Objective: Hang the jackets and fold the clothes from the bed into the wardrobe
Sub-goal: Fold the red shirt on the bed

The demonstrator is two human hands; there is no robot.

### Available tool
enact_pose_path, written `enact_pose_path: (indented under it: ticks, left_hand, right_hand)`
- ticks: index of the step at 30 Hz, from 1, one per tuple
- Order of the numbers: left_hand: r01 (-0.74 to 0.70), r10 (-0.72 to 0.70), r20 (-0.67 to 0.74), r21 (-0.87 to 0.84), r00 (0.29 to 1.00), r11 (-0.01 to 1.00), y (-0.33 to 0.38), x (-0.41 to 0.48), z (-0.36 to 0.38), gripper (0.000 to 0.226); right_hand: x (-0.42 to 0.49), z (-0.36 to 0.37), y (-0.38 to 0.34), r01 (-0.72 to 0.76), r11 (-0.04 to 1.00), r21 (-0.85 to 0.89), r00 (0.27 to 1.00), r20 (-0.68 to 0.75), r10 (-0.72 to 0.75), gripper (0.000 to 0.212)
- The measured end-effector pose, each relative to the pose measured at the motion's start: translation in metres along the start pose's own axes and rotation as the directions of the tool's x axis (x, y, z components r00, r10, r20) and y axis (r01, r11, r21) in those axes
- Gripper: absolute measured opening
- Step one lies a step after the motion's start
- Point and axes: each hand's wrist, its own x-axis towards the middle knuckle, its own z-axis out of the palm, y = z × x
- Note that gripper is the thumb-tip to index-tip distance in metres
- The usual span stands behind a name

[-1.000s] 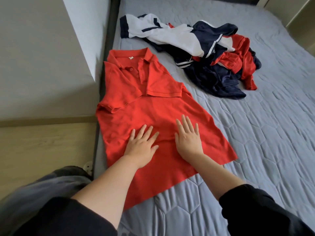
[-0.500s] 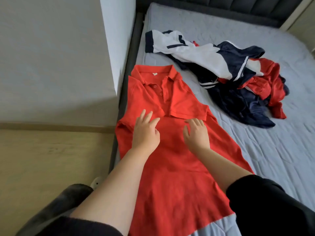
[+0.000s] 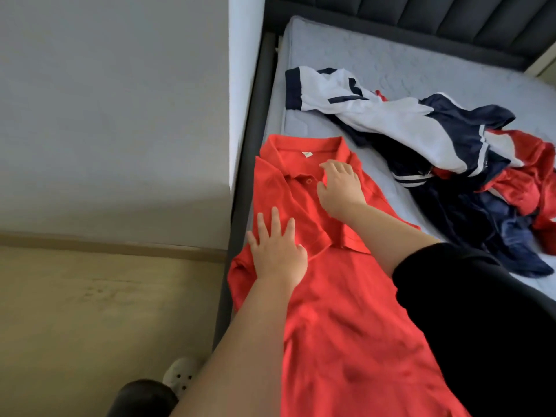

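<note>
Red polo shirt [image 3: 346, 311]: lies flat, collar up at 12 o'clock, along the 9 o'clock edge of the bed [image 3: 376, 55]; both short sleeves are folded in over the chest, and the hem runs out of view at 6 o'clock.
Left hand [image 3: 276, 251]: fingers straight and spread — palm pressed flat on the folded-in sleeve on the shirt's 9 o'clock side, holding nothing.
Right hand [image 3: 340, 188]: rests on the chest just below the collar, at 3 o'clock of the button placket; fingers bent loosely toward the placket, but whether they pinch any cloth I cannot tell.
Pile of clothes [image 3: 445, 164]: at 2 o'clock of the shirt, just beside it on the mattress — a white jacket with navy trim on top, navy garments under it, a shiny red one at its 3 o'clock side.
Headboard [image 3: 421, 22]: dark, padded, across 12 o'clock.
Wall [image 3: 114, 100]: pale, at 9 o'clock of the bed frame.
Floor [image 3: 99, 311]: light wood, at 8 o'clock.
Shoe [image 3: 180, 376]: pale clog with holes, on the floor at 7 o'clock.
</note>
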Motion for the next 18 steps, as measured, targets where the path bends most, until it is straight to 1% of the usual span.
enact_pose_path:
  ticks: [3, 5, 7, 9, 11, 13, 16, 18]
  left_hand:
    - [-0.005, 0.005, -0.022, -0.016, 1.0, 1.0, 0.002, -0.002, 0.005, 0.06]
    - [-0.009, 0.008, -0.032, -0.034, 0.999, 0.999, 0.001, -0.001, 0.005, 0.06]
    - [-0.006, 0.004, -0.034, -0.059, 0.999, 0.998, 0.001, -0.001, 0.004, 0.06]
    - [0.004, -0.006, -0.03, -0.089, 1.0, 0.996, 0.002, 0.0, 0.003, 0.06]
    - [0.01, -0.013, -0.032, -0.107, 0.999, 0.994, 0.003, 0.002, 0.003, 0.06]
    - [0.006, -0.011, -0.042, -0.108, 0.999, 0.994, 0.004, 0.003, 0.003, 0.06]
    - [0.0, -0.01, -0.087, -0.117, 0.996, 0.993, 0.004, 0.005, 0.005, 0.061]
    - [-0.005, -0.007, -0.104, -0.115, 0.995, 0.993, 0.004, 0.006, 0.008, 0.061]
  right_hand:
    - [0.026, 0.011, 0.003, -0.028, 0.99, -0.141, 0.985, 0.162, 0.051, 0.054]
    - [0.039, 0.015, 0.003, -0.073, 0.987, -0.141, 0.971, 0.214, 0.102, 0.053]
    - [0.05, 0.017, 0.003, -0.14, 0.988, -0.06, 0.972, 0.183, 0.149, 0.05]
    - [0.059, 0.017, 0.0, -0.153, 0.988, -0.019, 0.979, 0.132, 0.154, 0.049]
    - [0.07, 0.019, -0.004, -0.122, 0.992, -0.037, 0.985, 0.122, 0.125, 0.051]
    - [0.082, 0.021, -0.01, -0.101, 0.993, -0.055, 0.984, 0.141, 0.108, 0.053]
    - [0.101, 0.026, -0.018, -0.057, 0.992, -0.114, 0.984, 0.164, 0.075, 0.056]
    - [0.112, 0.03, -0.023, -0.033, 0.987, -0.156, 0.978, 0.196, 0.064, 0.064]
